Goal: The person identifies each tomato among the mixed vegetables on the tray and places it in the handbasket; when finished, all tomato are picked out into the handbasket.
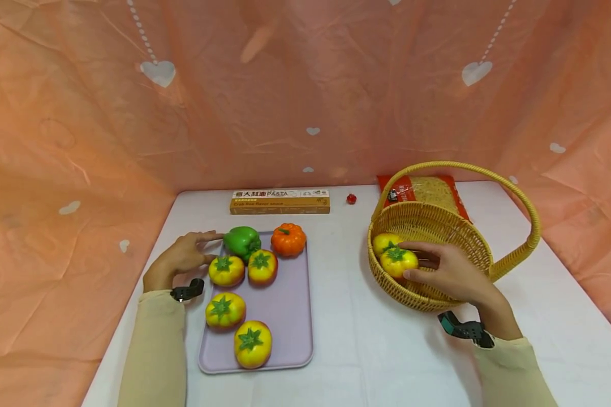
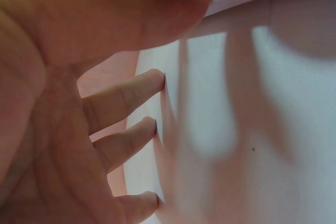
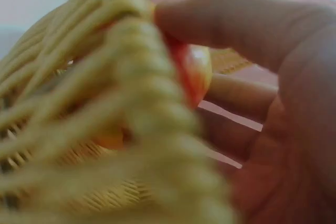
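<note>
My right hand (image 1: pixel 455 272) reaches into the wicker basket (image 1: pixel 422 302) and grips a yellow-red persimmon (image 1: pixel 398 263) with a green leafy top, thumb and fingers around its side. A second persimmon (image 1: pixel 384 242) lies right behind it in the basket. In the right wrist view the basket rim covers part of the gripped persimmon (image 3: pixel 197 72). My left hand (image 1: pixel 183 255) rests at the left edge of the lilac tray (image 1: pixel 285 316), fingers extended, beside a green bell pepper (image 1: pixel 242 242) and a persimmon (image 1: pixel 226 271). Its fingertips (image 2: pixel 149 127) touch the white cloth.
The tray also bears an orange pumpkin (image 1: pixel 288 240) and several more persimmons (image 1: pixel 253 345). Behind it lies a pasta box (image 1: pixel 280 202), with a small red item (image 1: pixel 351 199) to its right. A red-edged pasta bag (image 1: pixel 433 191) lies behind the basket, whose tall handle (image 1: pixel 532 226) arches over it.
</note>
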Demonstrator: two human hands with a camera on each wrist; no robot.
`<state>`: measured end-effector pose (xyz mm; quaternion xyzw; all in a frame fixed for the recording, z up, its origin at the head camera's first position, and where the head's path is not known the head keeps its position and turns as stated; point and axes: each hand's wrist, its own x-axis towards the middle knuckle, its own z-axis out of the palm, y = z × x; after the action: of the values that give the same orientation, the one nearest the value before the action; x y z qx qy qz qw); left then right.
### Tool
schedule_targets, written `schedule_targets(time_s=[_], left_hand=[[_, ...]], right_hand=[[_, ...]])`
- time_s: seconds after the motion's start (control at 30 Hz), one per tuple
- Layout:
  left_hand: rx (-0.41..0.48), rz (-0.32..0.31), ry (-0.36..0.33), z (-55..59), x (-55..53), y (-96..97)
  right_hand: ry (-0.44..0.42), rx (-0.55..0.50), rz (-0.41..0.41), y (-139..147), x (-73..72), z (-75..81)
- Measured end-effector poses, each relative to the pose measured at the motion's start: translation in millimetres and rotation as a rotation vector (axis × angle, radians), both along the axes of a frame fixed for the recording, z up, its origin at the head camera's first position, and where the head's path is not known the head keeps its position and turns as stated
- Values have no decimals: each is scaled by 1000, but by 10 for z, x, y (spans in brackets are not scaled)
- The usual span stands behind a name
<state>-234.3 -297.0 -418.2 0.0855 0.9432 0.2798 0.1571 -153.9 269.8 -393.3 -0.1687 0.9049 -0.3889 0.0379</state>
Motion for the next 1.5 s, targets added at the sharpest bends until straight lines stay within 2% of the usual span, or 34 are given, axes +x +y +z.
schedule_targets(time_s=[0.27,0.47,0.57,0.73,0.87,0.97,1.07,1.2,1.33,1.5], left_hand=[[-13,-1,0,9,5,-9],[-3,11,-12,24,4,0],[-5,9,-12,22,8,4],[2,7,-9,20,19,4],[16,11,-13,24,24,8],[18,18,-23,29,24,9],[11,22,-27,35,22,7],[0,24,-28,37,12,2],[-7,27,-37,38,5,1],[4,31,-41,22,12,2]], right_hand=[[-30,-33,-19,-118,-74,-95],[34,111,-46,-142,-43,-114],[52,132,-70,-132,-13,-72],[112,85,-96,-90,61,16],[153,5,-78,-94,128,52],[168,-98,-35,-124,175,68],[171,-236,54,-179,214,81],[99,-414,198,-323,249,73],[-5,-459,285,-548,264,26],[-79,-449,386,-864,269,-95]])
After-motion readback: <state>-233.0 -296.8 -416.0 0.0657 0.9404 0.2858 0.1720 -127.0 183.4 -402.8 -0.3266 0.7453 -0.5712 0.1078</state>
